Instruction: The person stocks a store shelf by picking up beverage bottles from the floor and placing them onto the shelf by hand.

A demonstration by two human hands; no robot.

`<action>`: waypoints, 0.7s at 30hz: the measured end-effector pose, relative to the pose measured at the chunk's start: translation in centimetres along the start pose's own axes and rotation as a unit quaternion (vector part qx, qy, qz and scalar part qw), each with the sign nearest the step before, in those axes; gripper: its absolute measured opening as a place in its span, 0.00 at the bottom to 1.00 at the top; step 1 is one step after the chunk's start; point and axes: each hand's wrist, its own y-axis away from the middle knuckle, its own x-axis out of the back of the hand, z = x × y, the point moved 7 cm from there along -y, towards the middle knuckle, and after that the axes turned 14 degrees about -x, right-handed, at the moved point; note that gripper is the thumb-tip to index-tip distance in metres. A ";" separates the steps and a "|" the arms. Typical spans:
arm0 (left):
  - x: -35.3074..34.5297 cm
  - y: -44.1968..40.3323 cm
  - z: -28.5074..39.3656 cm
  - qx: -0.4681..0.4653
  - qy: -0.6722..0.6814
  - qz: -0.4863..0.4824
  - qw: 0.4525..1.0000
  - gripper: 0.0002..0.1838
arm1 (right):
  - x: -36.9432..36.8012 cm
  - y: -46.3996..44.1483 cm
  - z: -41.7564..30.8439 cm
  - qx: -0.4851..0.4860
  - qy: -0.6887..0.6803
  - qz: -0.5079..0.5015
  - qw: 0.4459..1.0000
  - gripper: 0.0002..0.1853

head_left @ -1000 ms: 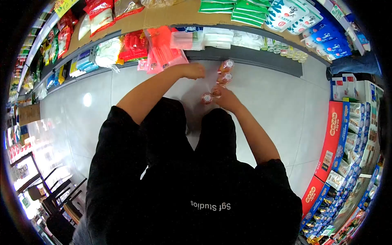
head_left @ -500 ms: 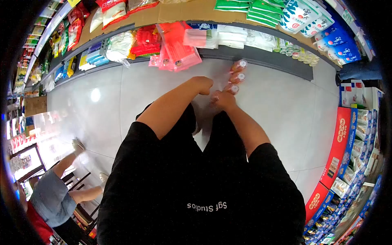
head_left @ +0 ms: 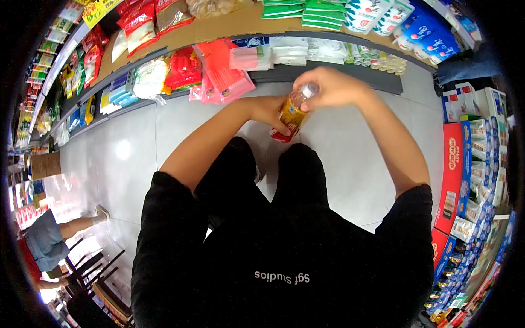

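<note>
A clear plastic drink bottle [head_left: 293, 112] with a yellow-and-red label and a pale cap [head_left: 310, 89] is held tilted above the floor, in front of my knees. My left hand [head_left: 273, 116] is closed around its labelled lower part, the thumb across the label. My right hand [head_left: 326, 89] is closed around the upper part beside the cap, its fingers slightly blurred. The two hands and the bottle cover the floor behind them, so I cannot tell whether other bottles stand there.
Ahead runs a low shelf [head_left: 273, 74] with pink packets [head_left: 224, 71], white packs and green bags [head_left: 322, 13]. Red-and-blue display boxes [head_left: 453, 164] line the right side. At the lower left are a person [head_left: 48, 240] and a dark chair [head_left: 90, 268].
Both hands were low near several bottles standing on the floor; now they hold one bottle raised. My right arm has swung outward. The person at left has shifted, and my view has turned slightly.
</note>
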 end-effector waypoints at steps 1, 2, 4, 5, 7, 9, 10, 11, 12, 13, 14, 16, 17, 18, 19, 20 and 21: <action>0.7 -0.1 1.7 -0.025 -0.008 0.041 0.999 0.44 | 1.4 0.8 -0.5 -0.028 -0.031 -0.017 0.999 0.23; 1.2 0.1 3.4 -0.050 -0.016 0.084 0.995 0.45 | 2.5 1.6 -1.0 -0.054 -0.061 -0.034 0.996 0.23; 1.4 0.6 6.4 -0.074 -0.007 0.118 0.990 0.43 | 4.8 3.0 -1.6 -0.080 -0.124 -0.033 0.988 0.21; 2.0 1.1 7.7 -0.063 -0.023 0.158 0.985 0.42 | 6.0 3.6 -2.0 -0.079 -0.136 -0.013 0.987 0.21; 2.8 2.0 10.4 -0.068 -0.033 0.217 0.973 0.41 | 7.6 4.5 -2.3 -0.065 -0.168 0.017 0.983 0.23; 2.9 2.5 12.4 -0.100 0.008 0.256 0.962 0.41 | 8.3 4.9 -2.6 -0.020 -0.240 0.068 0.968 0.24; 3.0 3.0 13.2 -0.128 0.054 0.291 0.947 0.41 | 8.9 5.4 -2.9 0.024 -0.314 0.111 0.942 0.26; 2.8 3.1 13.4 -0.139 0.106 0.301 0.937 0.40 | 8.8 5.9 -3.1 0.039 -0.351 0.138 0.925 0.30; 2.4 3.0 13.1 -0.160 0.190 0.306 0.919 0.40 | 8.4 5.7 -2.9 0.062 -0.408 0.111 0.904 0.32; 1.9 2.7 13.1 -0.192 0.298 0.290 0.889 0.40 | 8.1 5.8 -3.0 0.098 -0.447 0.100 0.884 0.33; 1.3 2.5 13.4 -0.221 0.403 0.269 0.847 0.40 | 7.7 6.0 -3.8 0.133 -0.484 0.088 0.860 0.33; 0.5 2.8 14.0 -0.211 0.470 0.318 0.796 0.46 | 6.7 5.4 -4.3 0.155 -0.511 0.072 0.842 0.34; 0.1 2.3 16.1 -0.289 0.543 0.243 0.750 0.42 | 6.1 5.1 -5.7 0.220 -0.542 0.009 0.811 0.34; -0.1 1.8 18.2 -0.361 0.605 0.162 0.691 0.38 | 5.7 5.1 -7.4 0.284 -0.568 -0.054 0.771 0.35; -0.8 1.0 19.2 -0.401 0.607 0.090 0.680 0.40 | 5.2 4.9 -8.5 0.287 -0.565 -0.054 0.772 0.35; -1.5 0.3 20.1 -0.437 0.604 0.015 0.667 0.41 | 4.7 4.9 -9.6 0.300 -0.598 -0.064 0.741 0.37; -2.4 0.1 20.6 -0.461 0.645 -0.043 0.607 0.43 | 4.5 4.8 -10.3 0.311 -0.630 -0.075 0.708 0.39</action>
